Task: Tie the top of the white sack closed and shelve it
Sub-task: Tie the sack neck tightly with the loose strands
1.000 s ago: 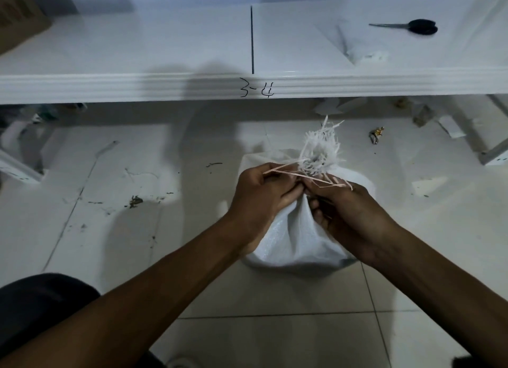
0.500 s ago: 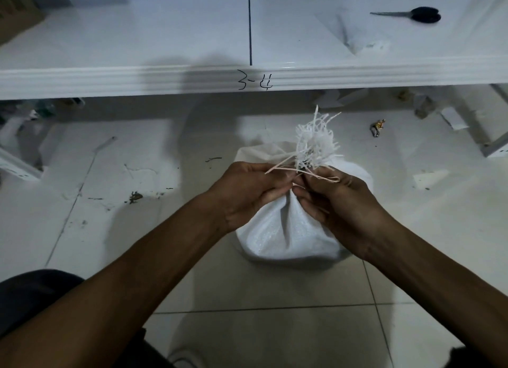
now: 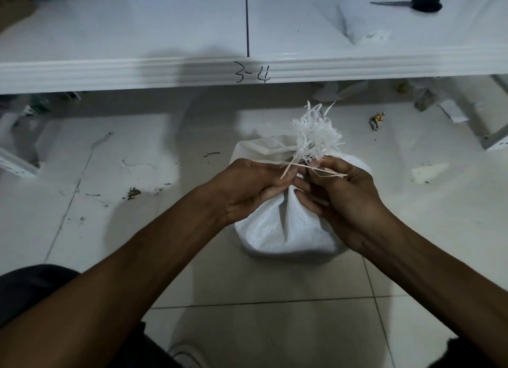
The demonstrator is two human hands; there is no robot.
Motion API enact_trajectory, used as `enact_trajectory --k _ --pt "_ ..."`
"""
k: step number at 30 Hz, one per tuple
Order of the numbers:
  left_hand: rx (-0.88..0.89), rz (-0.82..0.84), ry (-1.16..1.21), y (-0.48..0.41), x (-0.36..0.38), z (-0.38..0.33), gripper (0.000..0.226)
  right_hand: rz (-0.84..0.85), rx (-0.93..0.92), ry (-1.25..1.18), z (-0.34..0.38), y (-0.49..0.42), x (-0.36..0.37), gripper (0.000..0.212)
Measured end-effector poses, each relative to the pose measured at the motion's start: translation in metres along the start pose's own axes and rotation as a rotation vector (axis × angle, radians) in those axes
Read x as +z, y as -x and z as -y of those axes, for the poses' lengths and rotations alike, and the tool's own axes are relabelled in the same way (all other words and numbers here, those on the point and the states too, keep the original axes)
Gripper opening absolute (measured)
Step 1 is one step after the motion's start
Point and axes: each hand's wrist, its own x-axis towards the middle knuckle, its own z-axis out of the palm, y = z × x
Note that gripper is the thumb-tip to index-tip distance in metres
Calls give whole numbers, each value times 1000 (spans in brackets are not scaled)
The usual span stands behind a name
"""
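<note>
White woven plastic forms the sack [image 3: 286, 230], which stands on the tiled floor [image 3: 110, 230] at the centre of the frame, its neck gathered under a frayed tuft [image 3: 316, 133]. The left hand [image 3: 247, 191] and right hand [image 3: 343, 200] meet at the neck, fingers pinched closed on a thin pale string [image 3: 310, 169], apparently wound round the gather, though the wrap itself is hidden. Above, a white shelf [image 3: 137, 37] marked "3-4" carries scissors [image 3: 412, 4] at the upper right.

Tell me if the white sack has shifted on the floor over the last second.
No. The white sack keeps its place beside the grout line; only the camera tilted.
</note>
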Motion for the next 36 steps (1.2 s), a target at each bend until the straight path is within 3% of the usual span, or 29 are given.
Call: enact_trajectory --k 7,20,27,32,36 --pt "-54 -15 115 1 5 6 21 -13 -109 -13 -9 0 3 22" --pt "-110 -40 262 0 8 11 10 -57 -324 84 -19 -5 4 28" --pt "34 -103 297 0 18 24 12 -78 -350 79 -23 -6 6 26" --pt "105 -164 285 -1 26 28 18 -92 -299 -3 -24 -6 8 9" --pt "154 -216 232 1 27 28 14 -93 -286 -21 -22 -7 8 16"
